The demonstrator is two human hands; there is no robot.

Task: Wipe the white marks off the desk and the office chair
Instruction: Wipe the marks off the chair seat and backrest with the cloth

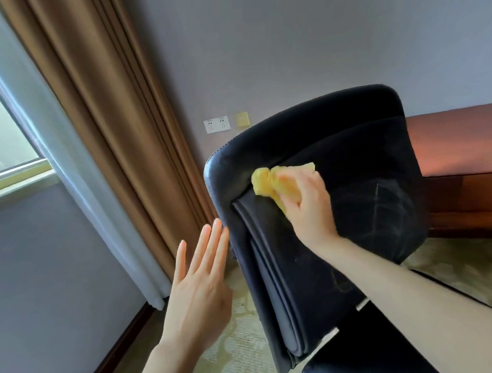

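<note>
A dark blue office chair (pixel 358 142) fills the middle of the head view, its backrest facing me. Faint white streaks show on the backrest at the right (pixel 376 206). My right hand (pixel 308 209) grips a bunched yellow cloth (pixel 267 182) and presses it against the upper left of the backrest. My left hand (pixel 199 278) is flat with straight fingers, its fingertips touching the chair's left edge. A reddish-brown wooden desk (pixel 460 146) stands behind the chair at the right.
A brown curtain (pixel 109 121) and a pale sheer curtain (pixel 79 193) hang at the left beside a window (pixel 3 135). White wall sockets (pixel 216 124) sit on the grey wall. Patterned beige carpet (pixel 238 353) covers the floor.
</note>
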